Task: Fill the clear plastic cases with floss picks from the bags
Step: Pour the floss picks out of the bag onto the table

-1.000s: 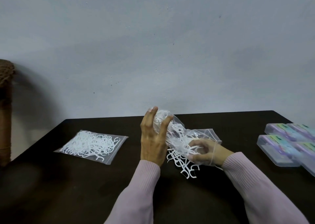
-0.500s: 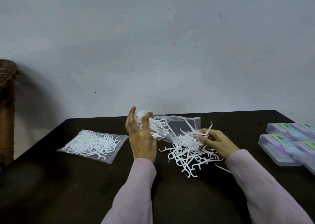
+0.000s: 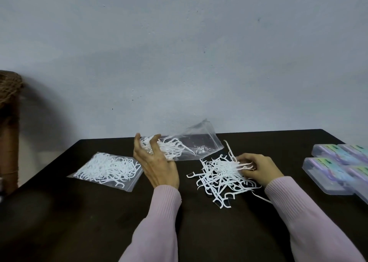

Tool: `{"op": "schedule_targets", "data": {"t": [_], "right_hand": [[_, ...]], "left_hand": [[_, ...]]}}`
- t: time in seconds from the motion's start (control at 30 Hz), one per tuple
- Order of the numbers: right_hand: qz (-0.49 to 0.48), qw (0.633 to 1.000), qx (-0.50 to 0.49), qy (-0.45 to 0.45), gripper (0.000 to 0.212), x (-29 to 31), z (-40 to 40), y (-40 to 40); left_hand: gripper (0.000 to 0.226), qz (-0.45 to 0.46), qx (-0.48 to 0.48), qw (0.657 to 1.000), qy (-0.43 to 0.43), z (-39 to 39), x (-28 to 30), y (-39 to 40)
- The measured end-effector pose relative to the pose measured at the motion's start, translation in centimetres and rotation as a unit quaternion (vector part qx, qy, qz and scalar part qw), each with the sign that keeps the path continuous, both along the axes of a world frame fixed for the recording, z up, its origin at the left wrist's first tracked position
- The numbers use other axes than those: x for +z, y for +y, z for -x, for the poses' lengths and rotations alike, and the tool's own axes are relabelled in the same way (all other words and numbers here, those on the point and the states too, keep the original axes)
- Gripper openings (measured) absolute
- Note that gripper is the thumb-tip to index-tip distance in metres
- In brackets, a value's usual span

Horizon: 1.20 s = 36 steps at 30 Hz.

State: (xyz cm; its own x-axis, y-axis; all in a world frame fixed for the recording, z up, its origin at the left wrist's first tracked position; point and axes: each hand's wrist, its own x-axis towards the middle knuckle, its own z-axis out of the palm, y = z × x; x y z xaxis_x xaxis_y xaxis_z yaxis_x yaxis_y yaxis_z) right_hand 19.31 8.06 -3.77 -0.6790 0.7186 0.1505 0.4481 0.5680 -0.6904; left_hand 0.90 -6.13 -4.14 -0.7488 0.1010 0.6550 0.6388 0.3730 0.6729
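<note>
head view, looking forward and down, near the dark table (image 3: 99, 222); wall behind

open bag (image 3: 191, 144): clear, tilted, mouth right, some white picks inside | loose floss picks (image 3: 221, 177): tangled white heap just right of it | sealed bag (image 3: 108, 168): full, flat, left | clear cases (image 3: 338, 166): clustered far right, lids closed

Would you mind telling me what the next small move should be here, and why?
Probably tip the bag further with the left hand to shake out the rest. Floss picks still sit bunched at the gripped end, while its open mouth faces the loose pile, which the right hand is gathering. The cases look untouched.
</note>
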Motion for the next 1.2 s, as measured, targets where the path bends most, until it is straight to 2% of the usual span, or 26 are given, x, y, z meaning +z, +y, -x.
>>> {"op": "schedule_targets", "data": {"t": [0.17, 0.33, 0.5, 0.63, 0.73, 0.83, 0.93, 1.0, 1.07, 1.2], "right_hand": [[-0.009, 1.000, 0.020, 0.003, 0.043, 0.1, 0.1, 0.0], [0.055, 0.993, 0.048, 0.088, 0.042, 0.7, 0.0, -0.6], [-0.021, 0.991, -0.031, 0.132, 0.025, 0.8, -0.1, -0.5], [-0.028, 0.984, -0.042, 0.171, 0.015, 1.0, -0.1, -0.7], [0.041, 0.971, -0.007, 0.235, 0.005, 1.2, 0.3, -1.3], [0.181, 0.929, 0.033, 0.322, 0.004, 1.6, 0.7, -2.0], [0.232, 0.905, 0.036, 0.355, 0.022, 1.6, 0.7, -2.0], [0.214, 0.918, 0.040, 0.333, 0.026, 1.4, 0.7, -1.8], [0.190, 0.932, 0.047, 0.305, 0.025, 1.2, 0.7, -1.4], [0.182, 0.946, 0.055, 0.264, 0.027, 1.1, 0.8, -1.2]], "left_hand": [[0.073, 0.017, -0.022, 1.000, -0.012, -0.3, 0.0, 0.1], [0.063, 0.033, -0.041, 0.998, -0.026, -0.5, 0.1, 0.1], [0.060, 0.059, -0.043, 0.997, -0.032, -0.5, -0.1, 0.3], [0.058, 0.078, -0.044, 0.996, -0.014, -0.4, -0.4, 0.4], [0.058, 0.092, -0.047, 0.995, 0.004, -0.5, -0.6, 0.5], [0.060, 0.125, -0.053, 0.990, 0.032, -0.5, -0.8, 0.6], [0.073, 0.162, -0.071, 0.983, 0.041, -0.6, -0.6, 0.4], [0.091, 0.157, -0.102, 0.982, 0.000, -0.8, -0.4, 0.4], [0.106, 0.120, -0.127, 0.981, -0.078, -1.0, -0.2, 0.3], [0.103, 0.023, -0.189, 0.958, -0.215, -0.9, -0.3, 0.5]]}}
